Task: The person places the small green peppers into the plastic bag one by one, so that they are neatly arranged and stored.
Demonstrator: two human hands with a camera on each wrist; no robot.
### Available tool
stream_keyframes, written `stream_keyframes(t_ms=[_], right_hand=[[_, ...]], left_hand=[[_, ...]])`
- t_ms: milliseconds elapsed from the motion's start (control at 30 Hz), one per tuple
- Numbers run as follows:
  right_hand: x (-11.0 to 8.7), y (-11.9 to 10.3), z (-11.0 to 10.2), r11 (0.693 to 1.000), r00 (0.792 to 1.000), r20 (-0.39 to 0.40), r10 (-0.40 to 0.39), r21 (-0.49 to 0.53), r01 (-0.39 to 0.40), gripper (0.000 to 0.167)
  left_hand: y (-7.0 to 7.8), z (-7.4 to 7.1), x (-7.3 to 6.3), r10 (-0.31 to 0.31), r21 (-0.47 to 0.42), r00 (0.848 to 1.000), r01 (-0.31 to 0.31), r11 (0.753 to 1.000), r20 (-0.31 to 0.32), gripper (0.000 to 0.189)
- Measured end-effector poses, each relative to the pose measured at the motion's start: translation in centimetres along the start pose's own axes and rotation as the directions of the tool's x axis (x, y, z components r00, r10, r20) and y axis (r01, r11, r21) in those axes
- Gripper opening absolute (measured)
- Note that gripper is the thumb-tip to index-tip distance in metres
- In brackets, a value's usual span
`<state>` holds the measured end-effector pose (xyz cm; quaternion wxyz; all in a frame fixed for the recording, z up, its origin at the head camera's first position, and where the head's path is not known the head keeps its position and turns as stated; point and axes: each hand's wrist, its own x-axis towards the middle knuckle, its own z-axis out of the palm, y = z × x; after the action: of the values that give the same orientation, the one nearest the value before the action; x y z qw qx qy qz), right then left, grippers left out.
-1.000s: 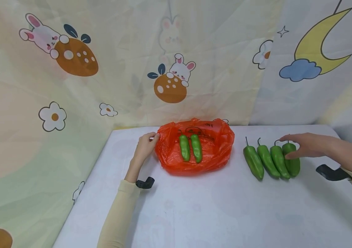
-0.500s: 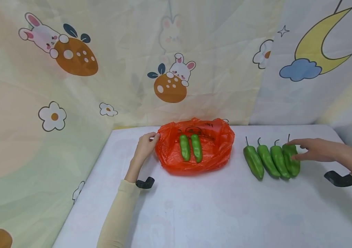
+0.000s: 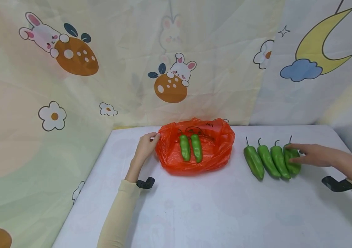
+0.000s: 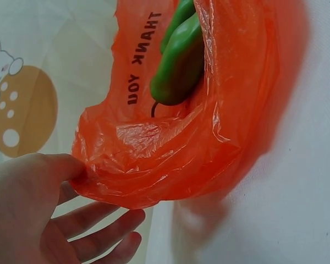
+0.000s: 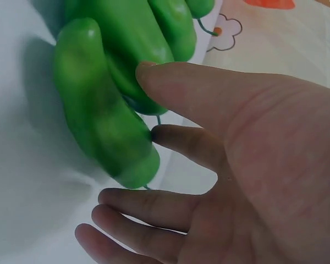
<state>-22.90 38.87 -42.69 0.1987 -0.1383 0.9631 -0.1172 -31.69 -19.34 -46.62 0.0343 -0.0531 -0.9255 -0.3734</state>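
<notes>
At the left rim of a red plastic bag (image 3: 191,169), my left hand (image 3: 144,147) pinches the film between thumb and fingers; its other fingers spread below the rim in the left wrist view. Two green peppers (image 3: 184,148) lie side by side inside the open bag. My right hand (image 3: 313,155) reaches over the rightmost green pepper (image 3: 293,168) of a row, thumb and forefinger apart on either side of it. In the right wrist view the forefinger is right by this pepper (image 5: 99,104); contact is hard to tell. Nothing is gripped there.
Left of that one lie more green peppers (image 3: 253,162), stems pointing away from me. All stand on a white-covered table (image 3: 210,213). A printed cloth (image 3: 225,69) with rabbits, flowers and a moon hangs behind the table and along its left side.
My right hand has shifted right and a little toward me, from above the pepper stems to the rightmost pepper's side. The left hand and the bag have stayed in place.
</notes>
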Motion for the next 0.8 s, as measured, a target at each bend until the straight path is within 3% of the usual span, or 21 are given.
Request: stream_keyframes(t_ms=[567,800], right_hand=[[1.1,0.4,2.2,1.000,0.999,-0.034,0.026,-0.001,-0.026,0.075],[1.4,0.7,3.3,1.000,0.998,-0.066,-0.005,0.015,0.006,0.077]], left_hand=[[0.0,0.1,0.0,-0.002,0.001,1.000,0.002,1.000,0.009,0.033],[0.0,0.3,0.1,-0.006,-0.010,1.000,0.006,1.000,0.019,0.035]])
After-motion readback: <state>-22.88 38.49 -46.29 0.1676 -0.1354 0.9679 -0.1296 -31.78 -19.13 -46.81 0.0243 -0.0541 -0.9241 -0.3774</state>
